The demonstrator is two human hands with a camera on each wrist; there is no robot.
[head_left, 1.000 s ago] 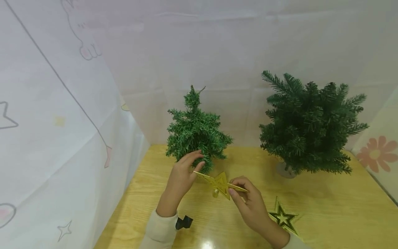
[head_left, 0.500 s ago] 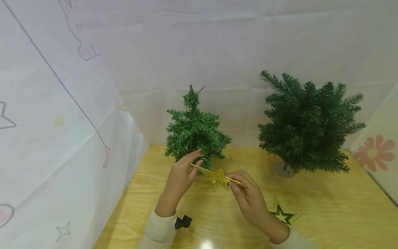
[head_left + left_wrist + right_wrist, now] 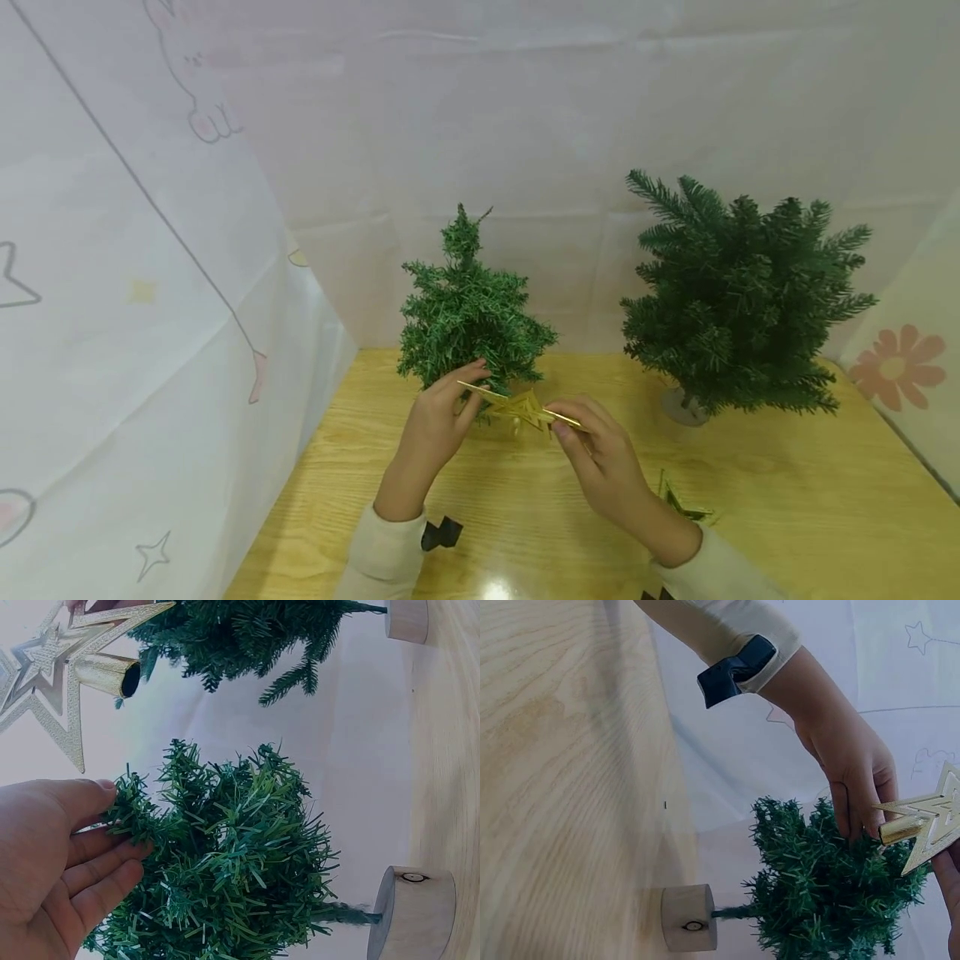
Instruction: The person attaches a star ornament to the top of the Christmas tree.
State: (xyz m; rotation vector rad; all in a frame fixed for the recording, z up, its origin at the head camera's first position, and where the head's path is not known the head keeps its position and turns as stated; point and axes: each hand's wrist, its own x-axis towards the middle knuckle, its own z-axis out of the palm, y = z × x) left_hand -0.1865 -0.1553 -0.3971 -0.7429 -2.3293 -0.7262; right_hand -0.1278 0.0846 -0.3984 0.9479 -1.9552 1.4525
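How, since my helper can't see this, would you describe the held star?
On the wooden table, find the smaller green tree, left of the bigger tree. In front of it, the right hand holds a gold star. This one's held up; the other gold star lies on the table.

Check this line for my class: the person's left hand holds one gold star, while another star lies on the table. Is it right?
Not quite: the right hand holds that gold star, as the head view shows. The rest stands: another star lies on the table.
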